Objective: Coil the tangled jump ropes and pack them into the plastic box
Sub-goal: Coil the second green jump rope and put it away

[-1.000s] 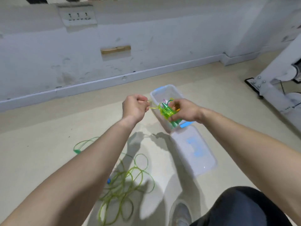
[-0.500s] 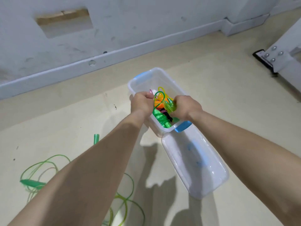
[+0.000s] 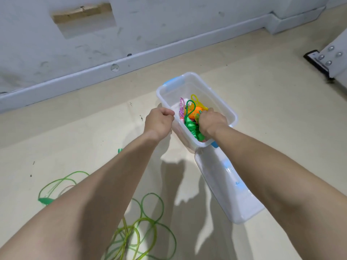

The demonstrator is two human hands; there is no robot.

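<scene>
1. green, and coiled into a tight bundle, the coiled green rope now sits down inside the plastic box; a second ago it was held up in the air above the box, with a strand stretched between both hands.
2. the right hand has followed it in: its fingers are curled over the bundle, gripping it and pushing it down against the near end of the box.
3. the left hand has let go of the strand it was pinching. it is now a closed fist with nothing showing in it, just outside the box's left wall.
4. under and beside the bundle lie an orange piece, a yellow loop and a purple loop, so i judge that earlier ropes are already packed.
5. the lid lies open side up on the floor, touching the near end of the box.
6. what this means: one more rope is as good as packed once the right hand releases it, but the job is not finished. a loose tangled rope sprawls on the floor near the person's left forearm, and a second green rope lies further left, both uncoiled.
</scene>
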